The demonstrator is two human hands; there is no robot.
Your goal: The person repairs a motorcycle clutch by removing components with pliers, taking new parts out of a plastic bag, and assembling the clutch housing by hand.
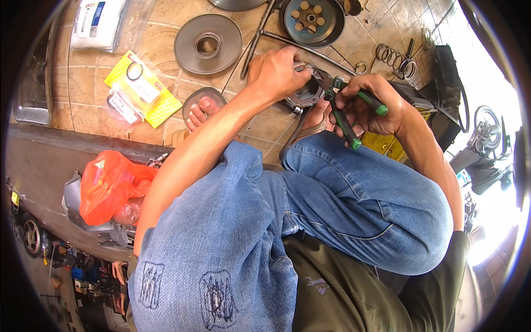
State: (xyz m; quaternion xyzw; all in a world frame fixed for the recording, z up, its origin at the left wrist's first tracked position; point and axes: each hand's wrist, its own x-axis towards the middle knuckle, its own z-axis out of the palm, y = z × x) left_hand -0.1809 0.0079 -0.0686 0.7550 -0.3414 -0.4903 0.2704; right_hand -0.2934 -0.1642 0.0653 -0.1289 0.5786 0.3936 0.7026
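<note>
pliers (344,113) | right hand (368,105) grips handles | left hand (276,72) on metal part (305,95)

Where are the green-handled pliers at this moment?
In the head view, upper right of centre: the right hand holds the green-handled pliers, beside the left hand.

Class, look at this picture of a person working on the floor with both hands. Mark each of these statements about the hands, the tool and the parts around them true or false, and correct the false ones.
1. The right hand holds pliers with green handles. True.
2. The left hand rests on a round metal part on the tiled floor. True.
3. The plastic bag at the left is blue. False: it is orange.
4. The person wears blue jeans. True.
5. The grey metal disc lies on the person's lap. False: it lies on the floor, beyond the hands.
6. The yellow packet is held in the left hand. False: it lies on the floor, apart from both hands.
</note>
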